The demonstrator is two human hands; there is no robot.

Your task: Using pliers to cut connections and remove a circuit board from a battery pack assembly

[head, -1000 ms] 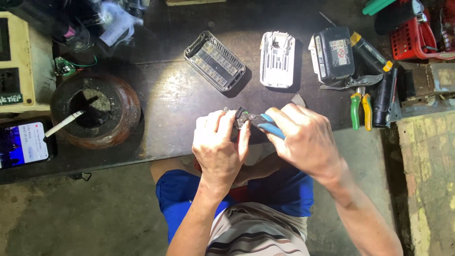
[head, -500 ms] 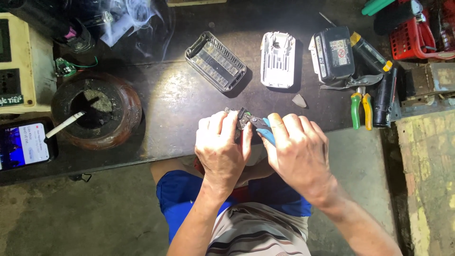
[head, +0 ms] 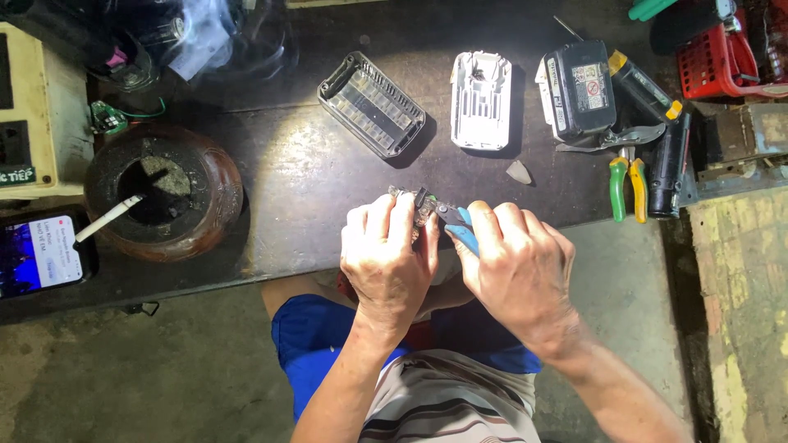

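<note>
Hands barely shifted, left hand [head: 387, 258] clamped on small part [head: 410, 199] — right hand [head: 515, 271] gripping blue-handled pliers [head: 456, 226]

A phone [head: 41, 256] lies at the bench's [head: 312, 180] left edge, its lit screen showing white panels over a dark blue ground. On the black battery pack [head: 579, 89] at upper right sits a rectangular label, white and grey with a small red mark. The cream box [head: 29, 107] at far left bears a dark label strip.

I see hard light pooling mid tabletop [head: 295, 176] with glare; the corners fall dim, smoke hazes upper left, focus sharp.
</note>
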